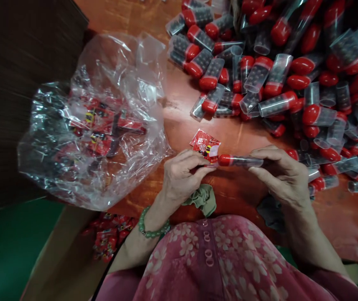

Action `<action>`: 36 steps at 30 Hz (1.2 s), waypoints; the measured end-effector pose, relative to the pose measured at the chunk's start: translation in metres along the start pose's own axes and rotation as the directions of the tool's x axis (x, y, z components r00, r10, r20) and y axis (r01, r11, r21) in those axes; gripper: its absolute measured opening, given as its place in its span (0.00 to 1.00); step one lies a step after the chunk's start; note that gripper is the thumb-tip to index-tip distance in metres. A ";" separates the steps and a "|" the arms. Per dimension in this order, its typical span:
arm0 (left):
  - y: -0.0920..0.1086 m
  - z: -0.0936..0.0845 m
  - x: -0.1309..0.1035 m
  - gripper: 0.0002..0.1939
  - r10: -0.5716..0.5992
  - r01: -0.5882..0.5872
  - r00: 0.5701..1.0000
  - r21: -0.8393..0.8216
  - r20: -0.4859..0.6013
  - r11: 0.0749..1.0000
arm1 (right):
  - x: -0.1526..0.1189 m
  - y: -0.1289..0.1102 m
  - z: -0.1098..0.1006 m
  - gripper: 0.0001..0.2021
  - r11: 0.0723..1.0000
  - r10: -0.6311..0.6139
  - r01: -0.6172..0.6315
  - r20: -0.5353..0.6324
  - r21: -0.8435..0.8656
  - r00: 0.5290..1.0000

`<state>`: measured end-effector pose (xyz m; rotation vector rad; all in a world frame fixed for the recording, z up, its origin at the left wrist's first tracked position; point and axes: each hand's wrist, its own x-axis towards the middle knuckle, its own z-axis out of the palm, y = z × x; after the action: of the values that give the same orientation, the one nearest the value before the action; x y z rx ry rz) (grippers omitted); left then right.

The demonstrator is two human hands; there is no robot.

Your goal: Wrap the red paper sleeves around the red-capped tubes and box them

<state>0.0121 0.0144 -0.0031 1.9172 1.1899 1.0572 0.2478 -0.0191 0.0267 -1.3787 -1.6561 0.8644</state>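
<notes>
Low over the table, my right hand (pixel 282 177) pinches the clear end of a red-capped tube (pixel 241 161) that lies level, its red end pointing left. Dark contents show through its wall. My left hand (pixel 185 171) is closed, thumb against fingers, on a small red printed packet (pixel 204 144) with a yellow and black figure. The tube's red end meets the packet's edge beside my left fingertips; whether it is inside I cannot tell. A green bead bracelet (pixel 149 225) circles my left wrist.
A large heap of red-capped tubes (pixel 257 73) covers the back and right of the table (pixel 179 98). On the left lies a clear plastic bag (pixel 125 79) with red printed packets in it. A green cloth (pixel 204 198) lies near me. Below left, an open box holds more red packets (pixel 106 240).
</notes>
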 end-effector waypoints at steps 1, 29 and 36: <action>0.000 0.000 -0.001 0.06 -0.005 0.005 1.000 0.000 0.005 1.000 | 0.001 0.000 0.001 0.09 1.000 -0.011 0.011 0.014 0.001 1.000; -0.011 -0.002 -0.009 0.07 0.003 0.001 0.992 -0.036 0.129 0.999 | 0.015 -0.003 -0.018 0.12 0.972 -0.095 0.173 0.409 -0.158 0.907; -0.007 0.002 -0.012 0.08 0.100 -0.130 0.975 0.143 0.198 0.981 | 0.016 -0.016 -0.021 0.13 0.962 -0.042 0.166 0.483 -0.216 0.874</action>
<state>0.0074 0.0058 -0.0134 2.1777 1.0915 0.8377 0.2578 -0.0055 0.0521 -1.2888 -2.2651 1.0119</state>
